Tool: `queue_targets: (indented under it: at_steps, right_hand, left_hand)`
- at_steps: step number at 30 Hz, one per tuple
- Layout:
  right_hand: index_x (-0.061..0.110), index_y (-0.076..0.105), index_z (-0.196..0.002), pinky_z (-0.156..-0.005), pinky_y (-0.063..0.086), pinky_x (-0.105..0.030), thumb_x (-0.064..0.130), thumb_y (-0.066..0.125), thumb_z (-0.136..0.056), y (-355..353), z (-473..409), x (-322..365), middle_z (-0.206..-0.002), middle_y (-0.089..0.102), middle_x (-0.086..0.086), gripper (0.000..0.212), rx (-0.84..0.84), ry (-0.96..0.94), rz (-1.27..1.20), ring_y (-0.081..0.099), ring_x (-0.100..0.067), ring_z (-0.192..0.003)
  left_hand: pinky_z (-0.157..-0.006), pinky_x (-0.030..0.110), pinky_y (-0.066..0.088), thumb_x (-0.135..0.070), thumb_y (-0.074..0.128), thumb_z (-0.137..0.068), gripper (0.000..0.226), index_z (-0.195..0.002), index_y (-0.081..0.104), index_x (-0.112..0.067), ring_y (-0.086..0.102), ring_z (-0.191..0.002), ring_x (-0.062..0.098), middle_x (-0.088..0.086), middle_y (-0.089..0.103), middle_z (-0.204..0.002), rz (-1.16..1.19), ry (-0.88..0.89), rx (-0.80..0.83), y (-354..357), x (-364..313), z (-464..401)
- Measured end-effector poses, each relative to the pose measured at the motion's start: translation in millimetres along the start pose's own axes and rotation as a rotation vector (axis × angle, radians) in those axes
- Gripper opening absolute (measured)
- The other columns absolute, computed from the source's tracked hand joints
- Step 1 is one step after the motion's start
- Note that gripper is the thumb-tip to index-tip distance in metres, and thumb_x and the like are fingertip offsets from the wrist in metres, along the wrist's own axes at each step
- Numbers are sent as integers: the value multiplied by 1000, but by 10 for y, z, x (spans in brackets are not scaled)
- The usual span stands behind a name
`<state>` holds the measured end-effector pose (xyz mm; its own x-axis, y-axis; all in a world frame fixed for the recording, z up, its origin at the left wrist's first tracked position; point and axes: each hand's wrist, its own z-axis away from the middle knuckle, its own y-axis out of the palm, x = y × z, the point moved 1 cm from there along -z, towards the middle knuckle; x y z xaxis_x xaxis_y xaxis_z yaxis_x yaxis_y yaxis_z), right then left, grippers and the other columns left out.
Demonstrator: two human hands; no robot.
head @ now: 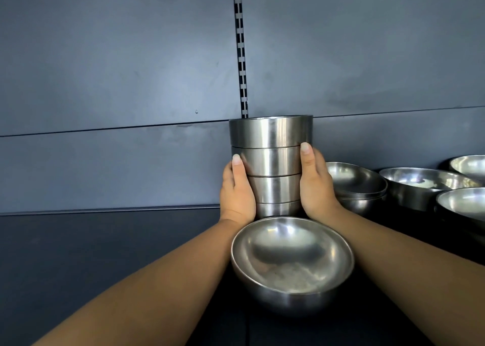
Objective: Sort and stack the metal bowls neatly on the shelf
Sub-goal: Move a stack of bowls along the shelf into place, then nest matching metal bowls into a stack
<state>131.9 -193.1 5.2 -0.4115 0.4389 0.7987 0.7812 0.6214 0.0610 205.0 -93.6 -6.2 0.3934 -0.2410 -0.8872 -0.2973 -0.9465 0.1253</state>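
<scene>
A tall stack of several straight-sided metal bowls (271, 162) stands upright at the back of the dark shelf (105, 254), against the blue-grey back panel. My left hand (236, 191) grips its left side and my right hand (315, 183) grips its right side, thumbs lying up the front of the stack. The fingers behind the stack are hidden. A wide round metal bowl (291, 261) sits open side up just in front of the stack, between my forearms.
To the right stand more round bowls: a nested pair (354, 183), a wide shallow one (420, 185), one in front of it (462, 206) and one at the far right edge (469, 164). A slotted upright (241, 57) runs up the back panel. Bare shelf lies to the left.
</scene>
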Motion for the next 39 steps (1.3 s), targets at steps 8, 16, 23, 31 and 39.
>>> queue_targets:
  at_steps: [8,16,23,31,39]
  right_hand:
    - [14,33,-140,-96,17,-10,54,33,-90,-221,15,131,-145,39,-2,64,154,65,203,34,-10,-130]
    - [52,64,-80,-98,43,-33,77,53,-61,-746,634,524,-93,61,32,33,510,184,21,52,9,-102]
    - [57,65,-69,-107,24,-19,62,69,-55,-1073,992,686,-125,43,29,15,939,0,427,35,15,-121]
    - [42,68,-55,-82,27,7,45,75,-55,-1566,1023,985,-104,57,24,7,749,-60,459,48,21,-99]
    - [21,73,-68,-72,47,-14,34,76,-67,-2088,436,1293,-95,72,0,14,375,50,502,64,0,-84]
  left_hand:
    - [-117,31,13,-63,17,-90,70,-144,29,-21,27,-138,11,-5,31,-151,-90,-149,207,-227,-111,-9]
    - [-109,29,31,-78,35,-55,88,-129,45,-32,48,-123,9,-13,49,-129,-261,-256,463,-794,-639,856]
    - [-105,23,35,-65,55,-53,79,-122,58,-26,56,-116,2,-13,64,-122,-302,-297,591,-801,-683,1354]
    - [-111,30,31,-91,44,-50,67,-101,63,-52,51,-117,-6,-25,61,-120,-447,-138,650,-462,-810,1573]
    - [-112,26,2,-77,28,-76,86,-147,6,-35,-2,-144,6,-11,2,-158,-1188,-93,933,-61,-660,1690]
